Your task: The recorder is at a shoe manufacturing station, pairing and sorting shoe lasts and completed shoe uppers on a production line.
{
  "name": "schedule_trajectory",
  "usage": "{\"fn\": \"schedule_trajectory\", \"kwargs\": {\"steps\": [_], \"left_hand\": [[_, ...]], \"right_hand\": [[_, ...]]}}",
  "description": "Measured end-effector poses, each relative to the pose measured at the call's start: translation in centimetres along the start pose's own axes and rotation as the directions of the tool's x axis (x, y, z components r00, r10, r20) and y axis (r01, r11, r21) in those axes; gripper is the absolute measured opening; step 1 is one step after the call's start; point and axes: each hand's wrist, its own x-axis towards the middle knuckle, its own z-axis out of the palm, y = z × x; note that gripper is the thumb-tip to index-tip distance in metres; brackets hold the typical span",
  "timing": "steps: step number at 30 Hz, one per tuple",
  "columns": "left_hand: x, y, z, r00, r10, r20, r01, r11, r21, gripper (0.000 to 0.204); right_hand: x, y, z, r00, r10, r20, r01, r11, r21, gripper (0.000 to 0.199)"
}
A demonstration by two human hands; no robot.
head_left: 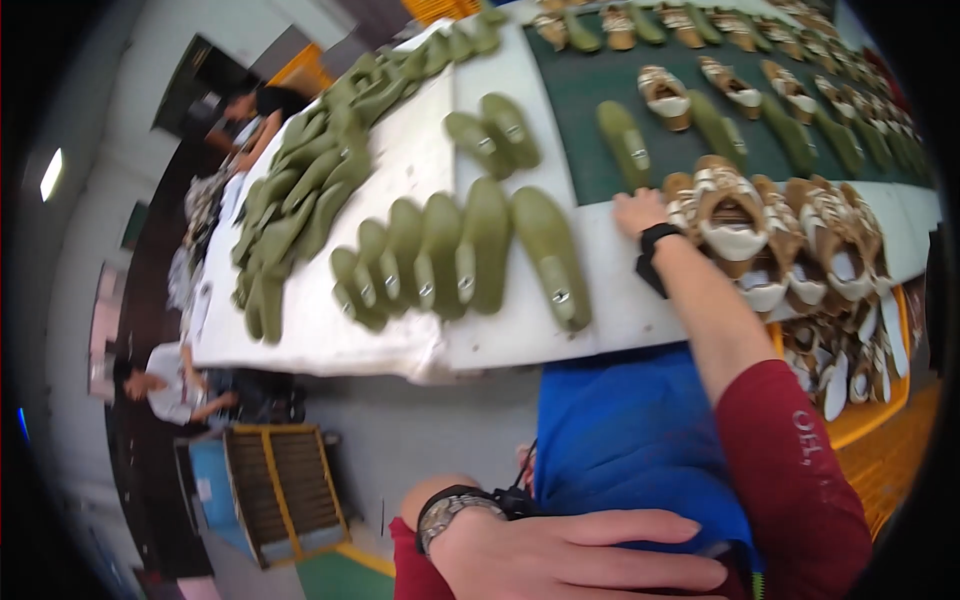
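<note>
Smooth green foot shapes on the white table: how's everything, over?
Left hand: open, before blue cloth. Right hand: grip unclear; tan-and-white shoes crowd it. Green foot shapes: lined up, heaped.

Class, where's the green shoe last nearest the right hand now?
In the head view, right of centre, the green shoe last lies on the dark green mat, just beyond the right hand, left of a tan-and-white shoe.

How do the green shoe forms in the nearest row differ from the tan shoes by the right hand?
Colour: the green shoe forms are mostly one green; the tan shoes have white parts. Build: the forms look smooth and closed; the shoes have open tops. Place: the forms are left of the right hand, the shoes right of it. Both are on the white table.
</note>
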Motion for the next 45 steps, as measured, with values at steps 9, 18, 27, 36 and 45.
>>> {"fn": "schedule_trajectory", "kwargs": {"steps": [9,18,27,36,45], "left_hand": [[-1.2,4.1,-4.4,0.871,-0.327,0.368,0.23,0.931,0.283,0.031],[-31.9,10.8,-12.9,-0.54,-0.838,-0.082,0.783,-0.536,0.315,0.066],[-31.1,8.3,-5.3,-0.636,-0.77,0.045,0.748,-0.63,-0.209,0.072],[-36.4,4.4,-1.5,-0.606,-0.785,0.127,0.781,-0.557,0.283,0.035],[-38.0,4.7,-3.0,-0.862,-0.507,0.016,0.488,-0.821,0.296,0.042]], "right_hand": [[-3.0,-2.0,-2.1,1.0,-0.011,0.017,0.01,0.996,0.09,0.039],[-2.6,-2.2,-2.9,0.997,-0.064,0.03,0.063,0.998,0.026,0.035],[-2.1,-1.6,-2.7,0.995,-0.081,0.056,0.081,0.997,-0.001,0.037],[-2.7,-0.5,-3.5,0.992,-0.107,0.067,0.107,0.994,0.006,0.041],[-2.5,-0.5,-3.3,0.994,-0.084,0.071,0.076,0.991,0.112,0.036]]}}
